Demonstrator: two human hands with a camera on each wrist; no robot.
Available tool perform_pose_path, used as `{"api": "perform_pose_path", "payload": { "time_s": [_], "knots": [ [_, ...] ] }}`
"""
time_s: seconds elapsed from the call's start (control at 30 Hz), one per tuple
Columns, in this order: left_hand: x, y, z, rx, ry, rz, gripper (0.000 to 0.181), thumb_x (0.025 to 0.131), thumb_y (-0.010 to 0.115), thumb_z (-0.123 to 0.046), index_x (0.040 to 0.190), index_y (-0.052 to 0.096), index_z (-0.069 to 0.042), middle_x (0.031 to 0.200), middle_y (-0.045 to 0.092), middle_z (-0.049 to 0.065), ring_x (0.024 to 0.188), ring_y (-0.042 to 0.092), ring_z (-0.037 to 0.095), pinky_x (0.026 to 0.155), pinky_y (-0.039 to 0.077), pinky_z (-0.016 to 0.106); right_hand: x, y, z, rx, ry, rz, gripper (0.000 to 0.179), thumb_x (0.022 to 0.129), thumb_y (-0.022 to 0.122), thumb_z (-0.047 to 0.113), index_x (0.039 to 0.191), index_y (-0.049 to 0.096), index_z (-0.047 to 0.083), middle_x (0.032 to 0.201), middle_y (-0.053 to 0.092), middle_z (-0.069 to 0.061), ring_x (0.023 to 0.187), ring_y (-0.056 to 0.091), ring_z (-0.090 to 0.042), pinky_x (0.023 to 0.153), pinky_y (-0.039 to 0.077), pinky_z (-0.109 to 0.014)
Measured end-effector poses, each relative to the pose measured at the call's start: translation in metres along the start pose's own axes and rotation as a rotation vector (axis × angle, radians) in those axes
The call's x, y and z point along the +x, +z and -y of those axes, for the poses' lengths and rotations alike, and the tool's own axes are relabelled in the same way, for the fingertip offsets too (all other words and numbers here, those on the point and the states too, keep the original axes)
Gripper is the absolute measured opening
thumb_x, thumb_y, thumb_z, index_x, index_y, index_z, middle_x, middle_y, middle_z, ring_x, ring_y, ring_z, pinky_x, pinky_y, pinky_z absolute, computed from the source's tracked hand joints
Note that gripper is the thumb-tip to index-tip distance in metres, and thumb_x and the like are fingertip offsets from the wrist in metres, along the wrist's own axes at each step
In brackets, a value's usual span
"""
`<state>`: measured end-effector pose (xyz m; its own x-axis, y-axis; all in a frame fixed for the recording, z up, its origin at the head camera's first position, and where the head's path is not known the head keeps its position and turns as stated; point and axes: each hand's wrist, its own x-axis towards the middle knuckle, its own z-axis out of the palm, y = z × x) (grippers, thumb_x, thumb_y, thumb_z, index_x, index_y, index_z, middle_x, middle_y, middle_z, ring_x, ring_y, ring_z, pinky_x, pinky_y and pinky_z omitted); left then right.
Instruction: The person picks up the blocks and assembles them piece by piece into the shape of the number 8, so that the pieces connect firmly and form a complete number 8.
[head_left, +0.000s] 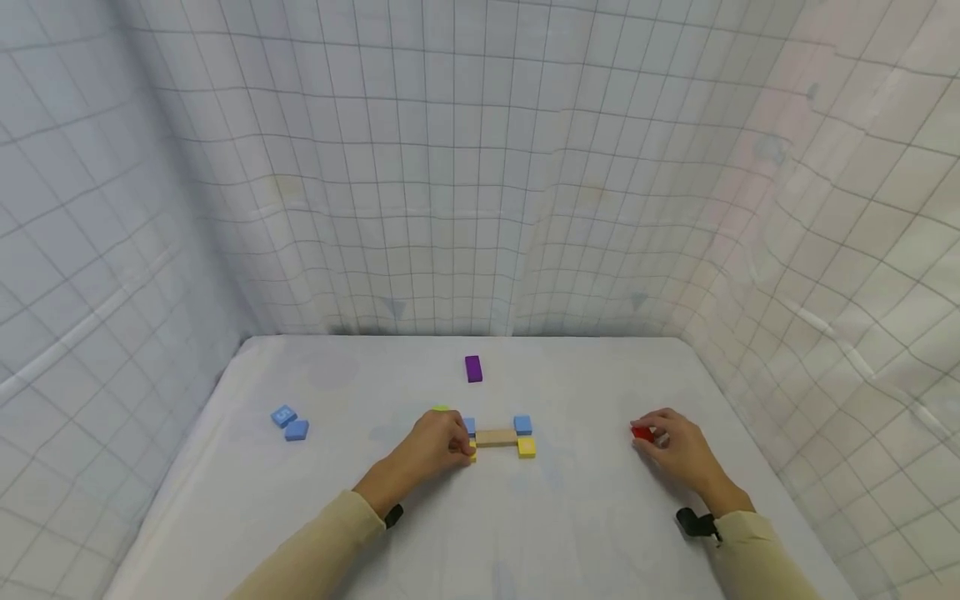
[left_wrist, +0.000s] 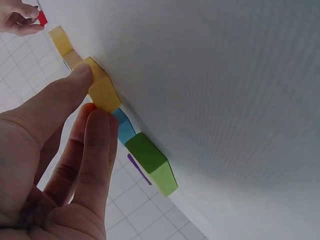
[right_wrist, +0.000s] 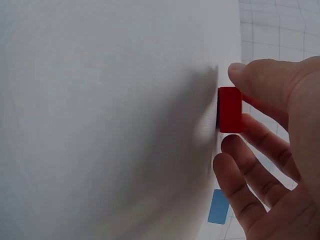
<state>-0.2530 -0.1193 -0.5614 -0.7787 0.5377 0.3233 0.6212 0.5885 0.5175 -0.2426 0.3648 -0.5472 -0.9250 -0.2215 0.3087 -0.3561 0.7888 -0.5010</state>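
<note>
left hand [head_left: 431,446] pinches a yellow block [left_wrist: 105,94], right hand [head_left: 681,448] curls — loosely, it seems — round a red block [right_wrist: 231,110]

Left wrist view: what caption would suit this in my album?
A left hand pinches a yellow block near blue and green blocks.

Yellow block [left_wrist: 105,94] pinched in left hand [head_left: 429,450], red rectangular block [right_wrist: 230,110] held in right hand [head_left: 681,452], well apart
</note>
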Motion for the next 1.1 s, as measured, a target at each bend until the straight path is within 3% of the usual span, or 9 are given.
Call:
{"api": "perform_pose_path", "payload": {
  "time_s": [0.07,0.13,0.17,0.3,0.4,0.53,0.67,0.9,1.1],
  "knots": [
    [0.001,0.003,0.004,0.017,0.014,-0.006,0.017,0.086,0.104,-0.006,0.084,0.09,-0.015,0.094,0.075,-0.002,0.081,0.065,0.006,0.071,0.058,0.024,0.001,0.002,-0.002,-0.002,-0.001,0.004,0.027,0.093,0.097,0.002,0.118,0.089,0.008,0.12,0.082,-0.012,0.091,0.074,-0.016,0.079,0.066,-0.024],
    [0.002,-0.006,-0.008,0.019,-0.024,0.01,0.017,0.086,0.104,-0.006,0.083,0.09,-0.015,0.094,0.076,-0.002,0.081,0.066,0.006,0.072,0.059,0.025,0.002,0.003,-0.003,-0.001,-0.01,-0.005,0.026,0.093,0.097,0.002,0.118,0.09,0.008,0.117,0.082,-0.01,0.09,0.075,-0.015,0.079,0.066,-0.024],
    [0.003,-0.003,-0.002,0.011,-0.012,0.005,0.016,0.087,0.104,-0.008,0.084,0.09,-0.016,0.094,0.075,-0.004,0.081,0.065,0.005,0.071,0.058,0.024,0.002,0.003,-0.003,-0.001,-0.015,-0.009,0.026,0.093,0.097,0.002,0.117,0.09,0.009,0.116,0.083,-0.009,0.09,0.075,-0.016,0.079,0.066,-0.024],
    [0.004,-0.017,-0.022,0.014,-0.055,0.03,0.016,0.086,0.103,-0.004,0.084,0.09,-0.013,0.094,0.076,-0.002,0.082,0.067,0.006,0.073,0.059,0.023,0.001,0.001,-0.001,0.001,-0.029,-0.03,0.024,0.094,0.097,0.003,0.116,0.091,0.008,0.114,0.083,-0.007,0.091,0.078,-0.019,0.08,0.066,-0.025],
    [0.004,-0.007,-0.009,0.026,-0.001,0.003,0.016,0.085,0.104,-0.003,0.084,0.09,-0.012,0.093,0.076,-0.001,0.08,0.067,0.006,0.071,0.058,0.021,-0.001,0.0,-0.001,-0.003,-0.036,-0.048,0.022,0.094,0.097,0.003,0.115,0.092,0.007,0.111,0.083,-0.005,0.091,0.078,-0.018,0.079,0.064,-0.024],
    [0.006,0.017,0.024,0.019,0.039,-0.003,0.017,0.084,0.106,-0.009,0.085,0.091,-0.017,0.095,0.076,-0.003,0.081,0.068,0.005,0.07,0.059,0.022,-0.003,0.0,-0.003,-0.004,-0.061,-0.076,0.02,0.092,0.098,0.002,0.11,0.092,0.007,0.105,0.083,-0.002,0.087,0.075,-0.01,0.076,0.062,-0.023],
    [0.005,0.019,0.026,0.009,0.0,0.022,0.017,0.084,0.107,-0.012,0.085,0.091,-0.02,0.095,0.076,-0.004,0.082,0.068,0.003,0.072,0.06,0.021,-0.003,0.0,-0.003,-0.001,-0.08,-0.081,0.021,0.091,0.098,0.001,0.11,0.092,0.007,0.103,0.083,-0.001,0.086,0.074,-0.006,0.075,0.062,-0.022],
    [0.007,-0.002,0.004,0.011,-0.006,0.032,0.018,0.083,0.106,-0.005,0.084,0.091,-0.015,0.094,0.075,-0.002,0.082,0.066,0.004,0.072,0.06,0.023,0.001,-0.002,-0.002,0.004,-0.055,-0.032,0.021,0.092,0.099,0.006,0.111,0.092,0.01,0.102,0.083,0.002,0.086,0.075,-0.008,0.077,0.063,-0.024],
    [0.01,0.015,0.03,0.035,-0.024,0.068,0.021,0.082,0.109,-0.014,0.082,0.09,-0.023,0.093,0.074,-0.01,0.08,0.063,-0.002,0.072,0.058,0.018,0.002,-0.002,-0.001,0.008,-0.017,0.007,0.021,0.092,0.1,0.01,0.111,0.091,0.013,0.103,0.084,0.003,0.087,0.076,-0.009,0.079,0.064,-0.025]
  ]
}}
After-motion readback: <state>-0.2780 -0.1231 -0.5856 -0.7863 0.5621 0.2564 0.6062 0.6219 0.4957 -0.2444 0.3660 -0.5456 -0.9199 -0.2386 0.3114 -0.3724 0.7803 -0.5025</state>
